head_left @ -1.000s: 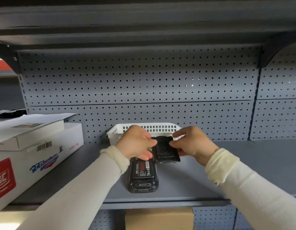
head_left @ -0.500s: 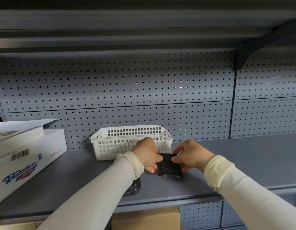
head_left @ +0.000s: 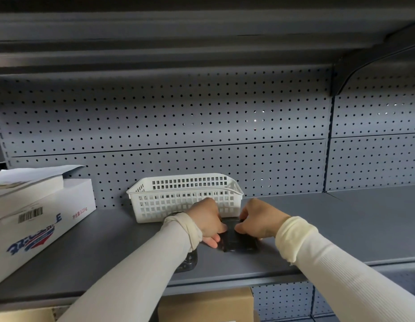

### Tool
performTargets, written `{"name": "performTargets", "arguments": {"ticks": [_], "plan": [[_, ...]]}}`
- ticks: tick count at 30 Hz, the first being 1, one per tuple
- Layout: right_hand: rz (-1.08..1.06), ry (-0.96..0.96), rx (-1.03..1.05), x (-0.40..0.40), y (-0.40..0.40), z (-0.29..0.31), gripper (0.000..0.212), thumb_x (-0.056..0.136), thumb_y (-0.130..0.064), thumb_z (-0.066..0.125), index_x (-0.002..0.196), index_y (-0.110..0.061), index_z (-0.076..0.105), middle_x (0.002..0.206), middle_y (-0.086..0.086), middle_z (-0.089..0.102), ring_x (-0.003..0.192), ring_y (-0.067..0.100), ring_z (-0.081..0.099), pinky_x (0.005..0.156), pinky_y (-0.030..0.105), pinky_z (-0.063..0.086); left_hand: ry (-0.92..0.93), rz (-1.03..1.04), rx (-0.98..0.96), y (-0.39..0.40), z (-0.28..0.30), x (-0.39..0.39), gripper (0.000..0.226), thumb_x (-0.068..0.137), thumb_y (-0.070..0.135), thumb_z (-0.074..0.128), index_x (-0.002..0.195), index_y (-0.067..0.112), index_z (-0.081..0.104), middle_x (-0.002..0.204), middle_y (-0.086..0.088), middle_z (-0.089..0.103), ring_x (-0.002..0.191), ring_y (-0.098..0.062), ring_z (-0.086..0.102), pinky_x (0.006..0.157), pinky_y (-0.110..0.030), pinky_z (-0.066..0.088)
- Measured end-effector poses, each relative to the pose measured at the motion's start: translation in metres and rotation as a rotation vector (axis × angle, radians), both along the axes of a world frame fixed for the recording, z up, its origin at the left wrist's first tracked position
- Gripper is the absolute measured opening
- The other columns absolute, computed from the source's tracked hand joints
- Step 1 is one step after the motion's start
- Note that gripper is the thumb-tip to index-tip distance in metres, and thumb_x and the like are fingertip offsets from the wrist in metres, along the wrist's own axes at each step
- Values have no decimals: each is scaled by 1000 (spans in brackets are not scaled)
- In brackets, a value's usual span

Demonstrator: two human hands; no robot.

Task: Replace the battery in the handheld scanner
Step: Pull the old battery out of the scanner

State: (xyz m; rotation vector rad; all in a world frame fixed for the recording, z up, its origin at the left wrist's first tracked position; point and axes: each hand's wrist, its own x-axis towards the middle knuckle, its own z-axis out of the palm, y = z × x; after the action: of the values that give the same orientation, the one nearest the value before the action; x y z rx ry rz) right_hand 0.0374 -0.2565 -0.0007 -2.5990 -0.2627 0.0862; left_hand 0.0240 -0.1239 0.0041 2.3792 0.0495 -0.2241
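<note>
Grey shelf (head_left: 341, 228), both hands' grip lowered black cover (head_left: 236, 242) (scanner (head_left: 186, 263) now mostly hidden)

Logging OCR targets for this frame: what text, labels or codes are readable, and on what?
"E": end of a blue word on the white box front; other letters unreadable.
Red print on the box's right end, number looks like "3.25": too blurred to be sure.
Barcode on the box: digits unreadable.
Basket, black part in both hands: no visible text.
</note>
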Motion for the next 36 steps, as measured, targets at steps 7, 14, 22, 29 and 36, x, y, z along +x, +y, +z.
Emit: {"name": "performTargets", "arguments": {"ticks": [7, 14, 22, 29, 36], "plan": [[11, -14, -4, -1, -2, -3, 36, 78, -24, 64, 110, -10, 59, 97, 4, 60, 85, 18, 54, 73, 24, 42, -22, -29, 119, 0, -2, 0, 32, 88, 12, 58, 112, -9, 58, 58, -8, 54, 40, -13, 55, 50, -22, 53], [120, -80, -41, -5, -3, 0, 41, 82, -26, 60, 119, -12, 54, 115, 5, 57, 95, 19, 52, 82, 23, 39, -204, -60, 228, 7, 8, -10, 21, 87, 22, 59, 95, 4, 65, 64, -6, 54, 40, -15, 55, 43, -20, 43], [402, -356, 34, -21, 24, 11, 30, 84, -24, 57, 112, -15, 61, 117, 5, 61, 94, 14, 53, 84, 22, 41, -534, -130, 260, 67, 28, -38, 16, 85, 31, 60, 97, 22, 65, 81, 12, 59, 63, -1, 54, 61, -16, 42], [572, -262, -1, -34, 56, 12, 34, 85, -31, 59, 116, -17, 59, 119, 4, 59, 109, 21, 55, 92, 30, 43, -409, -149, 247, 121, -4, -54, 20, 82, 33, 64, 101, 27, 64, 106, 13, 63, 100, 0, 59, 93, -32, 50], [609, -124, -46, -30, 61, 14, 42, 82, -37, 63, 119, -19, 58, 125, 2, 56, 116, 19, 52, 98, 29, 41, -353, -166, 217, 132, -10, -64, 57, 62, 62, 60, 111, 34, 59, 115, 23, 57, 110, 7, 52, 100, -30, 47]]}}
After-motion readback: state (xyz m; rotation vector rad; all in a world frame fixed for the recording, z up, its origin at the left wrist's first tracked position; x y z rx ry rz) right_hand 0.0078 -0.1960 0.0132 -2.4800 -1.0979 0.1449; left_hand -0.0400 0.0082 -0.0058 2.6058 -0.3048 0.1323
